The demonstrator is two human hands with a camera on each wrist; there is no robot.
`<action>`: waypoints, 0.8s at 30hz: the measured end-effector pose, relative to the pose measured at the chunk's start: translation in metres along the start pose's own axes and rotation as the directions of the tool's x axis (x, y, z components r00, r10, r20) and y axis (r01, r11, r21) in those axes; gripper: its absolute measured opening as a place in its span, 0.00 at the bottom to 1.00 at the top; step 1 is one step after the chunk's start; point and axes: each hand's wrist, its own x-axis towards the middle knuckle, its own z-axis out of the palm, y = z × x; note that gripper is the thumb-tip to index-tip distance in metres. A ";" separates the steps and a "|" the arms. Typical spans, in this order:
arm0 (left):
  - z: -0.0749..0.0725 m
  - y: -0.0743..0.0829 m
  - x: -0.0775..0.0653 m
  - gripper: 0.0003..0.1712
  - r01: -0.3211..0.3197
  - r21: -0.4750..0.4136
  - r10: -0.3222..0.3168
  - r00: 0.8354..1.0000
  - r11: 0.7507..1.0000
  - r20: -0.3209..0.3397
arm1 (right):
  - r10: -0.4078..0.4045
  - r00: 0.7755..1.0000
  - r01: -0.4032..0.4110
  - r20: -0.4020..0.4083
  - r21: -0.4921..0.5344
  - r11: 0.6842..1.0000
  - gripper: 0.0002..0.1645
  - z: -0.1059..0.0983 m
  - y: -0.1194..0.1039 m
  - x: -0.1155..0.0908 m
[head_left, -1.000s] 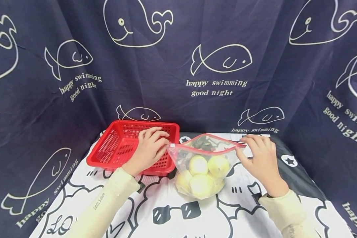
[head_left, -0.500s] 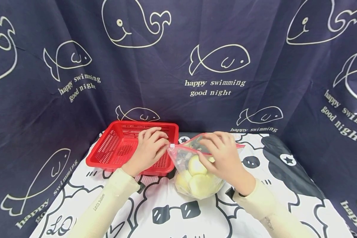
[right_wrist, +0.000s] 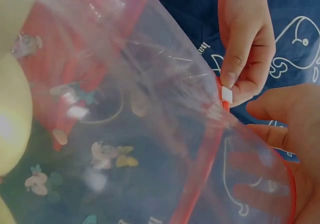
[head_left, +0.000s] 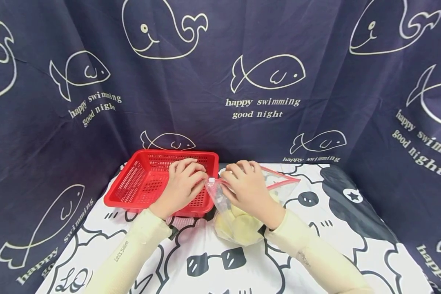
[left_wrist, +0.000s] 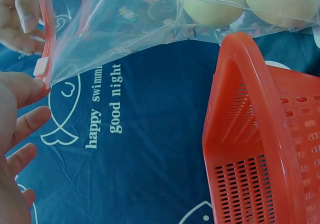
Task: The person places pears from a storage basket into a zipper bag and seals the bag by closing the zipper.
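Observation:
A clear zip bag with a red-edged mouth stands on the table, holding several pale yellow round fruits. Its white slider sits at the mouth's left corner. With thumb and index finger my left hand pinches that corner, right beside the slider; its other fingers spread loosely in the left wrist view. My right hand is over the bag's mouth, fingertips near the slider. In the right wrist view its thumb and index finger are apart, and other fingers show through the film. The mouth gapes toward the right.
A red perforated plastic basket stands just left of the bag, partly under my left hand. The table has a white cloth with black cartoon prints. A dark blue curtain with fish drawings hangs behind and at both sides.
My right hand has left the bag's right corner and moved left across the mouth to near the slider. My left hand keeps its pinch on the left corner.

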 end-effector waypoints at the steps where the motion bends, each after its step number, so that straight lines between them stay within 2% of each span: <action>1: 0.000 0.000 0.000 0.07 -0.002 -0.002 0.002 1.000 1.000 -0.005 | -0.001 1.000 0.001 0.007 -0.005 1.000 0.08 0.002 -0.001 0.001; 8: 0.000 0.000 -0.002 0.08 -0.012 -0.008 0.011 1.000 1.000 -0.026 | -0.022 0.999 0.023 0.042 -0.014 1.000 0.07 0.008 -0.008 0.010; 17: 0.001 0.001 0.000 0.07 -0.022 -0.012 0.021 0.999 1.000 -0.036 | 0.008 0.996 -0.003 0.085 -0.060 0.998 0.05 0.014 -0.012 0.013; 24: 0.001 0.001 0.000 0.08 -0.036 0.000 0.036 0.998 0.999 -0.054 | -0.011 0.994 0.021 0.112 -0.094 0.995 0.07 0.016 -0.014 0.012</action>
